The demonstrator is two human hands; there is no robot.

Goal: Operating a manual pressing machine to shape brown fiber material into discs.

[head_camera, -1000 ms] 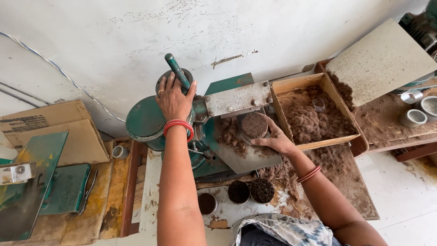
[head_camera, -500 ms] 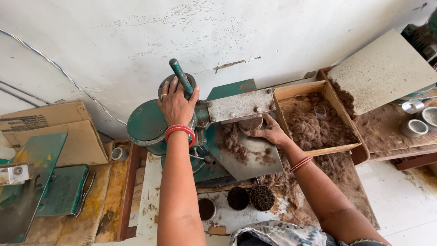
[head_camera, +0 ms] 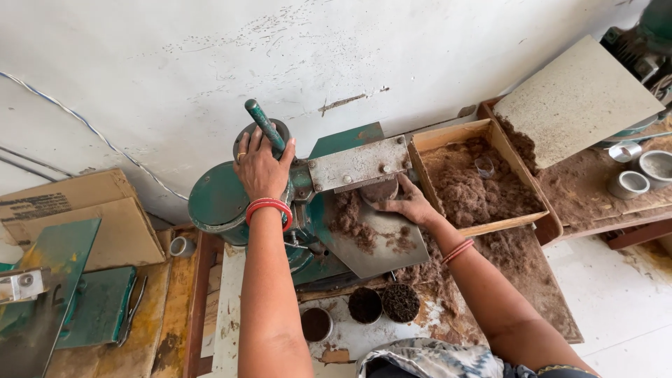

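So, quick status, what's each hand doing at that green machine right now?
Left hand gripping the green lever. Right hand under the metal plate, on a round brown cup. Loose brown fibre on the tray; nothing blocking.

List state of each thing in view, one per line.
left hand: gripping the green lever handle
right hand: pressing a round cup under the press plate
wooden tray: holds brown fibre
three small cups: upright, filled
metal chute: strewn with fibre

green lever handle (head_camera: 264, 124): tilted, by wall | round mould (head_camera: 380, 190): under grey plate, amid brown fibre
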